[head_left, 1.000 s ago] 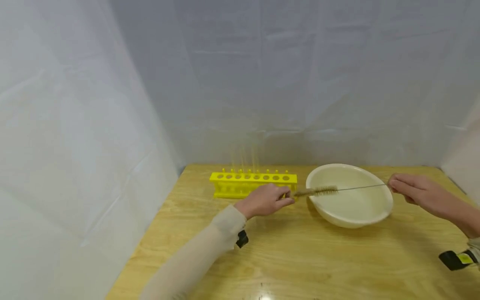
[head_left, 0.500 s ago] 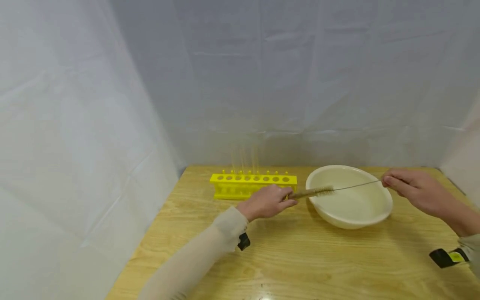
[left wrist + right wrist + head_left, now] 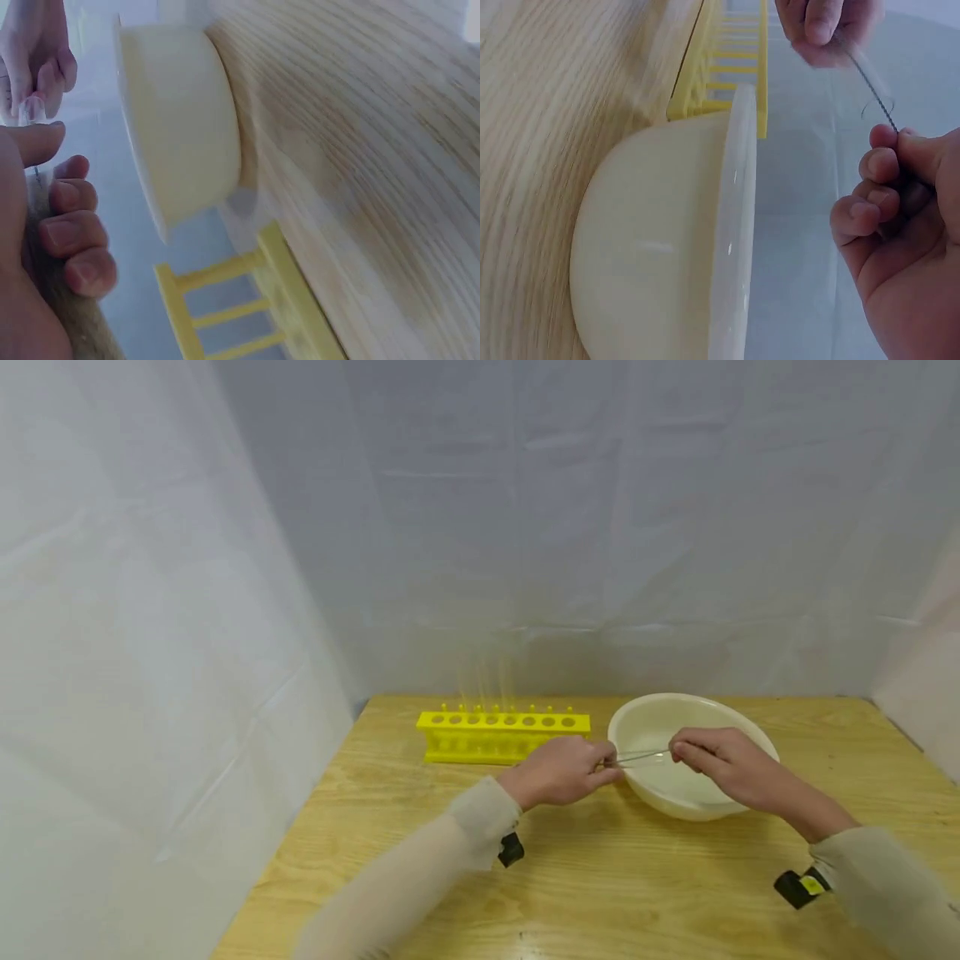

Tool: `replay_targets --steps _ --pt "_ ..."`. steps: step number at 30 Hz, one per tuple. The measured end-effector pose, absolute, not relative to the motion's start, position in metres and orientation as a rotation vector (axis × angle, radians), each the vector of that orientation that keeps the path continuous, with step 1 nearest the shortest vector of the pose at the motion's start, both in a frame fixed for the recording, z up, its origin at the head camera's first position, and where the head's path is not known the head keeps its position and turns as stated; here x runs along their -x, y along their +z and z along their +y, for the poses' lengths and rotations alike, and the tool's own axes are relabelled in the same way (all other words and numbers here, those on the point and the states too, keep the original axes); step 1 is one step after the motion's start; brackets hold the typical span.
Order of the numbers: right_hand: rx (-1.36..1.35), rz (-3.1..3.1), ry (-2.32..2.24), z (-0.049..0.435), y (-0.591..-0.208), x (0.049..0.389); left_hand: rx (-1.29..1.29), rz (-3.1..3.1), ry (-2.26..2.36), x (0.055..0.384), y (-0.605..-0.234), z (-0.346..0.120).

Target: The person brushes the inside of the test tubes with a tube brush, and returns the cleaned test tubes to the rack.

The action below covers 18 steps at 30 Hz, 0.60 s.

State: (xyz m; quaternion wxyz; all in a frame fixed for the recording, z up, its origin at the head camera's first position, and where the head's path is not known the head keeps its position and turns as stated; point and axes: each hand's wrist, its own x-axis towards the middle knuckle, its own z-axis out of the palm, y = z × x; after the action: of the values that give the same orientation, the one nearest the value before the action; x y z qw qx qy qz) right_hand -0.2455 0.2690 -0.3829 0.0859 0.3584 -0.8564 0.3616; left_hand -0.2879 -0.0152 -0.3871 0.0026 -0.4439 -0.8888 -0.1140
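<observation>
My left hand (image 3: 558, 770) grips a clear glass test tube (image 3: 31, 109), fingers curled round it in the left wrist view. Bristles of a test tube brush (image 3: 79, 326) show through the glass below the palm. From the tube's mouth runs the brush's twisted wire handle (image 3: 871, 84), pinched between thumb and fingertips of my right hand (image 3: 731, 764). Both hands are at the cream bowl (image 3: 686, 808), the left by its near left rim and the right over its opening. Part of the tube is hidden inside the left hand.
Just behind the left hand stands a yellow test tube rack (image 3: 438, 745), with several clear tubes (image 3: 483, 685) faintly visible above it. The wooden table (image 3: 600, 885) is bounded by white sheeting (image 3: 525, 527) at the back and sides.
My right hand has moved left toward the left hand, sliding the brush into the test tube. Bristles that showed between the hands are now out of sight there; only wire and tube mouth show.
</observation>
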Motion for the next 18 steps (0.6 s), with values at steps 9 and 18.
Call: replay_targets --steps 9,18 --pt "-1.112 -2.711 1.576 0.2607 -0.3854 0.2467 1.373 -2.693 -0.174 0.2867 -0.3882 -0.0166" --pt "-1.094 -2.706 1.530 0.2664 -0.3846 0.2526 1.400 -2.660 -0.191 0.2922 -0.3938 -0.0192"
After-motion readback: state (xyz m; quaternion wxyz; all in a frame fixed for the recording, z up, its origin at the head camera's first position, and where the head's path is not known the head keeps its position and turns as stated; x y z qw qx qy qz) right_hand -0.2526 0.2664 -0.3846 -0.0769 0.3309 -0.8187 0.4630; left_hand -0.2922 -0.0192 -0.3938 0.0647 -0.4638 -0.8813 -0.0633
